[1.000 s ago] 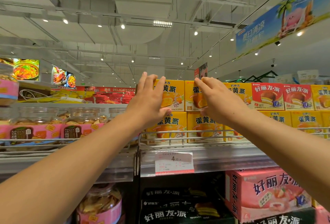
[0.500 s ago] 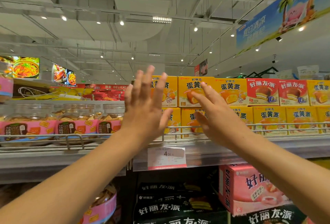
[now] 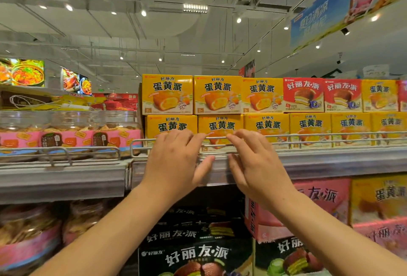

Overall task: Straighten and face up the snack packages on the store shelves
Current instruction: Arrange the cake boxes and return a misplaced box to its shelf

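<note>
While a moment earlier they reached up at the top row of boxes, my left hand (image 3: 176,161) and right hand (image 3: 255,163) had dropped to the wire rail (image 3: 308,135) at the shelf's front, fingers loosely spread, holding nothing. Behind it, on the upper shelf, the yellow snack boxes (image 3: 218,95) stood two rows high, faces forward and edges nearly flush.
</note>
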### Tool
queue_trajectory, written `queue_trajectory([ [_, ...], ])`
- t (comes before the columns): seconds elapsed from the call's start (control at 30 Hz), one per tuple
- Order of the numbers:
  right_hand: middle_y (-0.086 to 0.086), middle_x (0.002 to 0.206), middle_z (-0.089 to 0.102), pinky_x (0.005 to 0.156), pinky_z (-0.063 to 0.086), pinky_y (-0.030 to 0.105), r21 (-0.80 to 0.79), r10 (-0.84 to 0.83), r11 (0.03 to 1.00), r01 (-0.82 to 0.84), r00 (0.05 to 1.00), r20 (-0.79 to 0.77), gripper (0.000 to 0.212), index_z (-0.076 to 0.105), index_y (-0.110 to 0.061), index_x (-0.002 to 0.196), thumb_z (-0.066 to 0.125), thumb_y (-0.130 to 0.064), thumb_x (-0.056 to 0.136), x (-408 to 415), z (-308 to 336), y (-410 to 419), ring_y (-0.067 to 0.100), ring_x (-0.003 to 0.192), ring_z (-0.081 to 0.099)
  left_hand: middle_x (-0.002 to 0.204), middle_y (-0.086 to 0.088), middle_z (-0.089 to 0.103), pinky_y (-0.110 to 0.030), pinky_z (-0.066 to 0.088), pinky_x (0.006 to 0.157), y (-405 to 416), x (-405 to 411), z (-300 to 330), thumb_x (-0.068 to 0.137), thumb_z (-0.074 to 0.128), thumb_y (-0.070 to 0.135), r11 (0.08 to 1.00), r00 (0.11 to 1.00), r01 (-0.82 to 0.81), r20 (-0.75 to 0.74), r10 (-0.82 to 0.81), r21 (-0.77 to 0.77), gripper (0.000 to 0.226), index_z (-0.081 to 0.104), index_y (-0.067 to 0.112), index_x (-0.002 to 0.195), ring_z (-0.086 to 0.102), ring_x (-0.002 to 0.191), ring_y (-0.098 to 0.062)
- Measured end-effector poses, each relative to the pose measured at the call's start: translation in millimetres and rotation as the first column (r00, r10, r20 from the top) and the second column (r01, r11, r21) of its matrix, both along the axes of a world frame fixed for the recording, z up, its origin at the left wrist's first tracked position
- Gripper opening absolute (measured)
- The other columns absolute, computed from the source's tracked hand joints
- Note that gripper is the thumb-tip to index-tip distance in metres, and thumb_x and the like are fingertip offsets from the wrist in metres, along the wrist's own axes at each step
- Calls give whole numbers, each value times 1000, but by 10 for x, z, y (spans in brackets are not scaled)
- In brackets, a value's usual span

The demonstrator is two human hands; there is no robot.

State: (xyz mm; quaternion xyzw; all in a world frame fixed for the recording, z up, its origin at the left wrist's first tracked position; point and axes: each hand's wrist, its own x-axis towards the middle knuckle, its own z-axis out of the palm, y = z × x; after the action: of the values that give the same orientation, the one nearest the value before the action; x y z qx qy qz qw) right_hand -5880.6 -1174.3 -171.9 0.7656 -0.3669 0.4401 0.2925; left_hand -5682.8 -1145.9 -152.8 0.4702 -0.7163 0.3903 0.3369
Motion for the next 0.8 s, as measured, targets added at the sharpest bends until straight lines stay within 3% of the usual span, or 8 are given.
queue_trajectory([
  [0.17, 9, 139, 51, 110, 34, 42, 97, -26, 995, 30, 999, -39, 48, 50, -8, 139, 49, -29, 95, 0, 44, 119, 27, 130, 42, 94, -4, 66, -42, 47, 76, 61, -21, 21, 89, 55, 50, 999, 1000, -12, -17, 12, 35, 48, 65, 14, 118, 59, 88, -27],
  [0.3, 10, 132, 58, 105, 40, 43, 145, -8, 989, 21, 996, -94, 45, 58, -8, 131, 55, -26, 91, -107, 191, 227, 27, 124, 50, 98, -5, 65, -43, 46, 83, 67, -15, 29, 89, 59, 47, 997, 999, -1, -33, 3, 71, 48, 63, 13, 123, 58, 93, -29],
  [0.43, 11, 124, 61, 100, 42, 45, 108, -21, 994, 19, 1000, 16, 35, 63, -8, 121, 65, -18, 87, -472, 610, 211, 30, 119, 52, 109, -1, 63, -41, 43, 89, 99, -34, 75, 92, 49, 49, 989, 998, -36, -38, 42, 142, 49, 57, 19, 130, 55, 103, -25],
  [0.6, 7, 143, 48, 107, 37, 46, 93, -182, 979, 183, 983, -16, 50, 52, -15, 136, 64, -34, 91, -900, 1357, -120, 28, 129, 44, 118, -11, 59, -44, 45, 86, 48, -255, 249, 86, 63, 42, 999, 998, -45, -32, 46, 9, 49, 60, 14, 127, 56, 108, -31],
  [0.7, 4, 151, 41, 109, 36, 46, 123, -220, 964, 235, 968, -122, 61, 43, -21, 143, 61, -47, 91, -953, 1698, -382, 26, 135, 41, 140, -17, 45, -51, 39, 99, -102, -447, 495, 82, 69, 41, 997, 997, -47, -71, 42, -61, 65, 50, 14, 138, 43, 127, -36],
  [0.8, 3, 154, 39, 108, 37, 44, 125, -182, 969, 215, 956, -231, 71, 35, -22, 149, 55, -57, 90, -939, 1854, -604, 27, 137, 41, 158, -15, 20, -53, 19, 115, -283, -541, 773, 84, 60, 53, 993, 985, -103, -142, 94, -59, 81, 29, 19, 151, 16, 146, -35],
])
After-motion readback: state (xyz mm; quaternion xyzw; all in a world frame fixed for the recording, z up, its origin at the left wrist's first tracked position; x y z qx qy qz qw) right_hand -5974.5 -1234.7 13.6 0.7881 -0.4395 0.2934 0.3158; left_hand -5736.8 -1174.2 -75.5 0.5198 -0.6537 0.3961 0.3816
